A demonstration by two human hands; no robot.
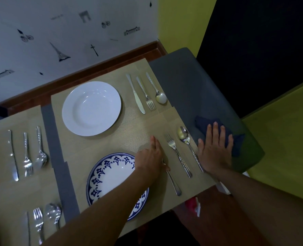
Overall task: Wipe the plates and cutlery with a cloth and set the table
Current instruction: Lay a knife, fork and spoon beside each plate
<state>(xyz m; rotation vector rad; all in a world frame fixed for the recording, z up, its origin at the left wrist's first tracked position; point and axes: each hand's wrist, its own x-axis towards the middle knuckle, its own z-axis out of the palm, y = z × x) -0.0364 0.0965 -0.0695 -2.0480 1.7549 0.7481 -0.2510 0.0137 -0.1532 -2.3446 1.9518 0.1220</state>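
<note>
A blue-patterned plate [101,176] lies on the tan placemat [138,132] near me, partly under my left forearm. My left hand [149,157] rests flat, fingers straight, on a knife [173,183] just right of that plate; only the knife's handle shows. A fork [178,154] and a spoon [184,134] lie parallel further right. My right hand [215,148] presses flat on a dark blue cloth [203,124] on the grey table [182,82], beside the spoon. A plain white plate [70,110] sits on the far placemat.
Right of the white plate lie a knife [138,96], fork [146,94] and spoon [157,91]. Two more cutlery sets [26,155] lie on placemats at the left. The wall runs along the table's far side. A red and white object [195,205] sits below the table's near edge.
</note>
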